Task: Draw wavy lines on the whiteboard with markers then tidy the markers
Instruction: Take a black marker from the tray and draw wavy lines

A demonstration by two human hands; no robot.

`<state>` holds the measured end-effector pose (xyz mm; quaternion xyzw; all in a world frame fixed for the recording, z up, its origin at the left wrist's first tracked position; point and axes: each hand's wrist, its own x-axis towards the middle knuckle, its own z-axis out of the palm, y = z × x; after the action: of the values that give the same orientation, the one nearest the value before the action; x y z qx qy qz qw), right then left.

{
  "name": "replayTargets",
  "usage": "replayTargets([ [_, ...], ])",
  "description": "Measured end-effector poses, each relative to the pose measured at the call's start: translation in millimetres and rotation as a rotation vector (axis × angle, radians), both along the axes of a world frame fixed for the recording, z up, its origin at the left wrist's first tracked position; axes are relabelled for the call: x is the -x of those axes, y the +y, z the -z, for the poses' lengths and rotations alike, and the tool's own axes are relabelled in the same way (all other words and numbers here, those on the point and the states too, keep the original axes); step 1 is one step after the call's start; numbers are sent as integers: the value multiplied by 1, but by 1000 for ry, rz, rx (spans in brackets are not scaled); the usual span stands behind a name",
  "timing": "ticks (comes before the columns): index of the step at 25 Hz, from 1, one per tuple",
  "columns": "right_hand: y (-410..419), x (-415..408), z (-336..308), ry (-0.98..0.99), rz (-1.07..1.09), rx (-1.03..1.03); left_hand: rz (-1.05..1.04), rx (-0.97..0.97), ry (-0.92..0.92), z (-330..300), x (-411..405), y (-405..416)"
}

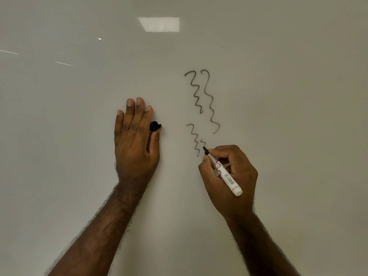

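Whiteboard [278, 96] fills the view; no tray, holder or other markers in sight.

Done so far, as it reads from the board: three wavy lines complete. Two long ones stand side by side at the far middle, the left one [196, 92] shorter, the right one [210, 102] running nearer and ending in a hook. A third, smaller line [194, 139] sits nearer, below the left one. A fourth line [202, 142] is only just begun, a short squiggle just right of the third.

Right hand [229, 176] holds the marker [224, 172], white barrel with a barcode label, black tip. Thumb and forefinger pinch the barrel close behind the tip, the remaining fingers curled under. Tip touches the board at the near end of the fourth squiggle. Judged mid-stroke.

Left hand [135, 140] lies flat on the board, left of the drawing and well apart from the lines. Its fingers [139, 108] are straight and pressed close together. The black cap [155, 126] is tucked between thumb and forefinger side; only its end shows.

Left to do, by my reading: finish the fourth line, possibly more lines or other colours (only one ink shows), recap the marker with the cap in the left hand, then tidy the markers. Where they go cannot be told from this view. Drawing stage well along; tidying not yet started.
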<state>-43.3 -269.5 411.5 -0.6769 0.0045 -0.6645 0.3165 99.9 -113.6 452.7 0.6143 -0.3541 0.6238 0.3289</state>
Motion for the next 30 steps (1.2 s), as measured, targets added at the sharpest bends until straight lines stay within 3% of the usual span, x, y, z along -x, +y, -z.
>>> replayTargets([
  [5,0,10,5,104,-123,-115,7,4,3,3,1,0],
  [11,6,31,10,218,-432,-399,39,-25,91,7,19,6],
  [15,9,50,12,295,-681,-446,182,3,330,43,69,24],
  [19,15,60,19,368,-889,-480,219,-105,538,92,109,40],
  [24,28,61,31,531,-912,-484,215,-207,675,124,122,59],
  [30,26,46,35,578,-857,-474,228,-314,636,124,119,57],
])
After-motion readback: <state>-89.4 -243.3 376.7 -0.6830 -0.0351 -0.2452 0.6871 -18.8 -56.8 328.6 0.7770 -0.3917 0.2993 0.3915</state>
